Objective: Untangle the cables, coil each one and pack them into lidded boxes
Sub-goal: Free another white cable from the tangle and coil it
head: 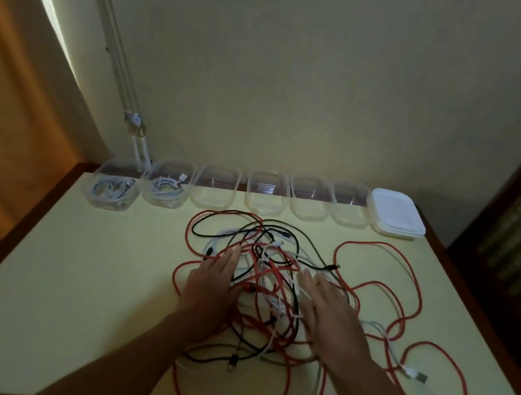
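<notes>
Left hand [215,280] and right hand [326,308] are lying flat, fingers straight, on the cable tangle [269,268]. Red, black and white cords are crossing each other on the pale table [82,270]. Red cable loops [411,283] are sprawling off to the right, and a white USB plug [419,376] is lying near the right edge. Six clear boxes [266,195] are sitting in a row at the far edge. Only the leftmost box [112,188] and second box [166,187] are holding coiled white cables. Lid stack [397,214] is sitting just right of the row.
</notes>
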A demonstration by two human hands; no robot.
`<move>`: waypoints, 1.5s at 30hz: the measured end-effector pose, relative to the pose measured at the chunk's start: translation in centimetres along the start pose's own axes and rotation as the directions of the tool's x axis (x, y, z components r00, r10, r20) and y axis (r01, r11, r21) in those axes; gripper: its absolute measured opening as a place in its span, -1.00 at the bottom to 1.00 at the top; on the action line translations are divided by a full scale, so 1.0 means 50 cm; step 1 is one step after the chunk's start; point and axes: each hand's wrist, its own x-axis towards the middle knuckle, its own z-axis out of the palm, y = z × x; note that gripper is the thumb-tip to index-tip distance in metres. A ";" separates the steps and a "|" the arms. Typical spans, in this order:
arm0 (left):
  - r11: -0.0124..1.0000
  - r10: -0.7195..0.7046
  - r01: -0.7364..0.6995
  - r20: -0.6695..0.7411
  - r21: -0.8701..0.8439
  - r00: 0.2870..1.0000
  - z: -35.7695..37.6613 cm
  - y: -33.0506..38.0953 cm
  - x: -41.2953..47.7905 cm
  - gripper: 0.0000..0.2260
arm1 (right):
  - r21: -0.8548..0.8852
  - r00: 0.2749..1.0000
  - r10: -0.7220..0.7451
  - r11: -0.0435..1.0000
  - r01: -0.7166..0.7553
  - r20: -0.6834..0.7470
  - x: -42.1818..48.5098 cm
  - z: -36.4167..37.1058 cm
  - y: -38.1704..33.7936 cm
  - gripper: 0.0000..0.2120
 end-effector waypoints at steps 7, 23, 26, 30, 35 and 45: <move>1.000 -0.005 0.005 0.022 0.003 1.000 -0.010 -0.003 0.025 -0.37 | 0.121 0.988 0.030 0.993 -0.011 -0.153 0.086 -0.052 -0.002 -0.75; 0.946 -0.028 -0.060 -0.265 -0.319 0.964 -0.245 0.112 0.069 -0.66 | 0.561 0.982 0.006 0.822 0.102 -0.188 0.201 -0.425 -0.149 -0.76; 0.893 -0.002 -0.102 -0.231 -0.437 0.973 -0.295 0.168 0.071 -0.65 | 0.616 0.960 0.027 0.772 0.157 -0.278 0.211 -0.499 -0.185 -0.76; 0.934 0.076 -0.132 -0.176 -0.332 0.981 -0.297 0.205 0.065 -0.58 | 0.751 0.940 0.102 0.631 0.191 -0.325 0.211 -0.582 -0.224 -0.74; 0.913 -0.038 -0.067 -0.250 -0.402 0.968 -0.293 0.217 0.087 -0.64 | 0.876 0.955 0.098 0.433 0.212 -0.279 0.178 -0.639 -0.234 -0.74; 0.866 0.040 -0.093 -0.118 -0.491 0.992 -0.298 0.257 0.101 -0.68 | 0.814 0.971 -0.009 0.543 0.205 -0.238 0.131 -0.682 -0.181 -0.73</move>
